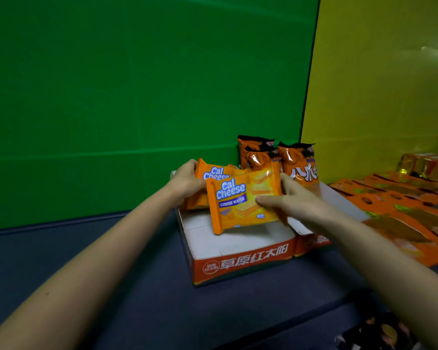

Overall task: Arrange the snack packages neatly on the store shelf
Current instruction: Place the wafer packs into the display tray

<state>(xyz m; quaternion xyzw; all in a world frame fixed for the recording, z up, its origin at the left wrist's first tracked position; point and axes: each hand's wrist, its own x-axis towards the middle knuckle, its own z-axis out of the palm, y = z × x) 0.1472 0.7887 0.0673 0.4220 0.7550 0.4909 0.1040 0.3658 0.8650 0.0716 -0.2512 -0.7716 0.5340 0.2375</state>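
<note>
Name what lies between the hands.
Head view: the front Cal Cheese pack, held by the right hand, and the rear Cal Cheese pack, held by the left hand.

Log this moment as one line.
left hand: grips rear Cal Cheese pack; right hand: pinches front Cal Cheese pack; below: cardboard tray

dim, soft focus, warped edges

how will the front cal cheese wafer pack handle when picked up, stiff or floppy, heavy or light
Probably fairly stiff: the front Cal Cheese pack looks flat though the right hand pinches only one edge. Likely light, held one-handed. Glossy film may slip.
</note>
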